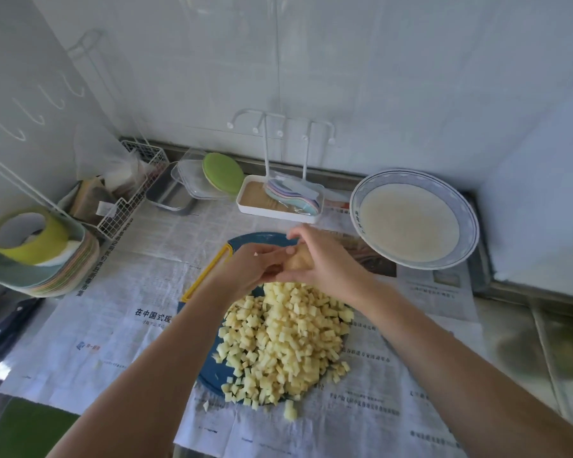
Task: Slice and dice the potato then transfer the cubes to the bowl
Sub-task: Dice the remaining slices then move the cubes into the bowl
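The left grip (255, 266) and the right grip (321, 259) meet over the far end of the blue cutting board (212, 368), and between them they hold a pale potato piece (296, 262). The right grip's fingers curl over its top, and the left grip's fingertips pinch it from the other side. Most of the piece is hidden by the fingers, so its shape cannot be told.

Just near of both grips, a heap of potato cubes (285, 342) covers most of the board. A few cubes have spilled off its near edge onto the newspaper (113, 325) that covers the bench. A yellow strip (209, 272) runs along the board's far left edge, partly under the left wrist.

The bowl (411, 223), white with a blue-patterned rim, sits tilted toward the back right corner of the bench, well apart from the cubes. Its inside looks pale.

Along the back edge stand a white tray (245, 201) with pastel spoons, green lids (222, 173) and a wire basket (129, 206). At the left edge a roll of yellow-green tape (30, 239) rests on a stack of pastel plates (63, 279).
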Action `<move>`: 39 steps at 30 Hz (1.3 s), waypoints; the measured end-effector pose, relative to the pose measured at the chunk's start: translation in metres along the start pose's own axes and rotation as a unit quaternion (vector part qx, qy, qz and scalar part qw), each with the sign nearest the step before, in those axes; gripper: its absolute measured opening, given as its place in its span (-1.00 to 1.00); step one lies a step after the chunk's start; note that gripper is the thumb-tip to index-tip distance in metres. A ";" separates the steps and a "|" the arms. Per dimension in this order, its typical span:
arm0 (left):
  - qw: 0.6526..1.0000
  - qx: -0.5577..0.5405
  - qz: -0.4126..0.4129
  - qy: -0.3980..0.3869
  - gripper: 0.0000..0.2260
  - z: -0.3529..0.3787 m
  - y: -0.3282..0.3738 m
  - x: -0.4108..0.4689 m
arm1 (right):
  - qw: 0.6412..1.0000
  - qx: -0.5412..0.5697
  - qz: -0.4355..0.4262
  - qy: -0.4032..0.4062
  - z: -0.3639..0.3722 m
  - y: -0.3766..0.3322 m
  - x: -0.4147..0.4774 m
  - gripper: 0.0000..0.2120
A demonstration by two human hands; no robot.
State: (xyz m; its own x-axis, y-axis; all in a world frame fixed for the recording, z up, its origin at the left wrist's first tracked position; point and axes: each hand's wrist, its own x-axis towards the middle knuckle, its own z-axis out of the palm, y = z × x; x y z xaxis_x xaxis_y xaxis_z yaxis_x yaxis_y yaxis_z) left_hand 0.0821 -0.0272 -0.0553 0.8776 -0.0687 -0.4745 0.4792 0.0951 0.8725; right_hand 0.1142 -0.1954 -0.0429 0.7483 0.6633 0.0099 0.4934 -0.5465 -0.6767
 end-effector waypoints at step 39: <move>0.958 -0.202 -0.009 0.205 -0.81 -0.159 -0.070 -0.057 | 0.939 0.159 0.301 0.040 0.180 -0.129 -0.110 -0.60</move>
State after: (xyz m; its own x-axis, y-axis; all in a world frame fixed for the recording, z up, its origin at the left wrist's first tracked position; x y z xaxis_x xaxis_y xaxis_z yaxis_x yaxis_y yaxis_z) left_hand 0.0006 0.1277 -0.1073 0.7620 0.3131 -0.5669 0.3888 0.4788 0.7871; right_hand -0.1111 -0.1058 -0.0897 0.8869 0.2355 -0.3975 -0.1774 -0.6209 -0.7636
